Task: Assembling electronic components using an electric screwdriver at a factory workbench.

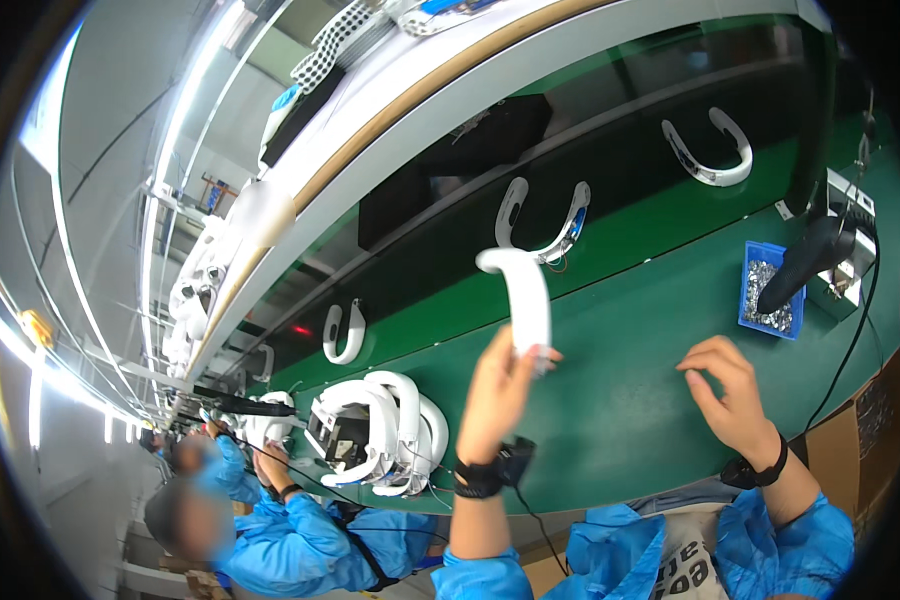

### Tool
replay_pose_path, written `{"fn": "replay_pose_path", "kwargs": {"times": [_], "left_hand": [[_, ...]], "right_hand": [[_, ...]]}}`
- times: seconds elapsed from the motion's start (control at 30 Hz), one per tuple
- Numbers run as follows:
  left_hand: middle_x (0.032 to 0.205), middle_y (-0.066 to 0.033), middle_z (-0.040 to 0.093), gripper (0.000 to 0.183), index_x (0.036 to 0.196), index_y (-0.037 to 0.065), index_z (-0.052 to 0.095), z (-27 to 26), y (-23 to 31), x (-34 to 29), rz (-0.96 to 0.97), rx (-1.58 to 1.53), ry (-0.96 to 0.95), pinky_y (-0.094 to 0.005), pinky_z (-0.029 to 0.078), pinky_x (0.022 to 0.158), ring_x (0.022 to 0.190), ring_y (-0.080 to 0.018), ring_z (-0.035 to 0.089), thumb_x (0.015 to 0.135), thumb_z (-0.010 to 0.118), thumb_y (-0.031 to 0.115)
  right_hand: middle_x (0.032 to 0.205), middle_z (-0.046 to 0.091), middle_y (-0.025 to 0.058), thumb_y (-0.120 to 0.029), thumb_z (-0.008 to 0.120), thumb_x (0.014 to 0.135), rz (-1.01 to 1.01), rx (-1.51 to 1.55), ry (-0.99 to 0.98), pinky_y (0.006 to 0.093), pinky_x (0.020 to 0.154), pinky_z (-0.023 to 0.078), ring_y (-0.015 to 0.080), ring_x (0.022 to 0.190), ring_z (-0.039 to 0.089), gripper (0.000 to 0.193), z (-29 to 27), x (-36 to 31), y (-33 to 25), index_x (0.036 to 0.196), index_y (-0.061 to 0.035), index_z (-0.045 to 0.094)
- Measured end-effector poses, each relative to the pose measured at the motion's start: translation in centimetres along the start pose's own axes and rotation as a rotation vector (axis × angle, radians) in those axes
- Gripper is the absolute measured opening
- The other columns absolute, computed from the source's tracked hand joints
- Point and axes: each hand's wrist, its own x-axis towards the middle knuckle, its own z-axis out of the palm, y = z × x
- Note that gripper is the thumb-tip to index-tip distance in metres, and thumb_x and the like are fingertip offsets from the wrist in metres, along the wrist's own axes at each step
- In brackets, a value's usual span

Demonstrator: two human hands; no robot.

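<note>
My left hand (pixel 494 395) is closed round the lower end of a white curved plastic shell (pixel 526 295), raised over the green work surface (pixel 610 420). Its outline is a little blurred, and part of it lies behind my fingers. My right hand (pixel 732 392) hovers over the surface further right, its fingers bent and the thumb apart from them. Nothing shows in that hand. Beyond it stands a blue bin (pixel 770 325) of small metal parts, with a black tool (pixel 810 262) reaching over its right side.
White U-shaped shells (pixel 344 345) lie along the dark green conveyor belt (pixel 610 245); one, with wires (pixel 558 262) showing, sits just behind the held shell. Several white shells are stacked (pixel 408 430) at left. A co-worker in blue (pixel 300 540) works beyond. A cable (pixel 850 370) hangs at right.
</note>
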Motion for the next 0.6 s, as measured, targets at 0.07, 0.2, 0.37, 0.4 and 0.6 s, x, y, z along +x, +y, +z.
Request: {"fn": "replay_pose_path", "kwargs": {"times": [0.07,0.2,0.37,0.4,0.6], "left_hand": [[0.102,-0.0106,0.075,0.025,0.128,-0.002,0.061,-4.1,-2.8,2.6,0.028,0.193,0.1,-0.0327,0.054,0.083,0.091,-0.017,0.07,0.109,0.056,0.014],[0.107,-0.0183,0.076,0.035,0.134,0.006,0.062,-11.5,-11.2,8.9,-0.039,0.917,0.224,-0.0435,0.054,0.093,0.102,-0.0378,0.073,0.1,0.066,0.015],[0.121,-0.0179,0.07,0.047,0.136,0.012,0.066,-9.8,-15.5,13.5,-0.059,1.16,0.448,-0.0568,0.044,0.108,0.117,-0.0399,0.064,0.09,0.066,0.005],[0.12,-0.0192,0.069,0.046,0.134,0.009,0.066,-7.4,-14.5,14.6,0.003,1.151,0.529,-0.0548,0.048,0.103,0.113,-0.041,0.065,0.088,0.065,0.004],[0.129,-0.033,0.065,0.077,0.105,-0.005,0.077,2.3,-10.5,21.8,-0.479,0.84,0.571,-0.056,0.047,0.104,0.123,-0.0483,0.061,0.099,0.051,0.067]], "right_hand": [[0.1,0.068,0.0145,-0.002,0.068,0.09,0.171,0.147,-0.241,0.041,0.084,0.052,0.0326,0.096,0.065,0.012,0.9,-1.0,1.5,0.101,0.0006,0.072],[0.104,0.07,0.0137,-0.008,0.07,0.094,0.211,0.185,-0.435,0.04,0.087,0.054,0.0321,0.099,0.067,0.014,1.7,-1.7,3.8,0.105,-0.0001,0.073],[0.103,0.07,0.0126,-0.011,0.069,0.098,0.327,0.28,-0.402,0.036,0.081,0.056,0.0256,0.092,0.07,0.014,1.6,-1.1,5.3,0.105,-0.0005,0.074],[0.102,0.07,0.0127,-0.011,0.069,0.098,0.357,0.277,-0.397,0.0354,0.079,0.056,0.025,0.091,0.07,0.014,1.6,-1.3,5.8,0.105,-0.0007,0.075],[0.1,0.071,0.0111,-0.011,0.069,0.098,0.338,0.263,-0.478,0.0345,0.075,0.055,0.024,0.088,0.07,0.012,3.0,-0.3,5.5,0.103,-0.0016,0.075]]}}
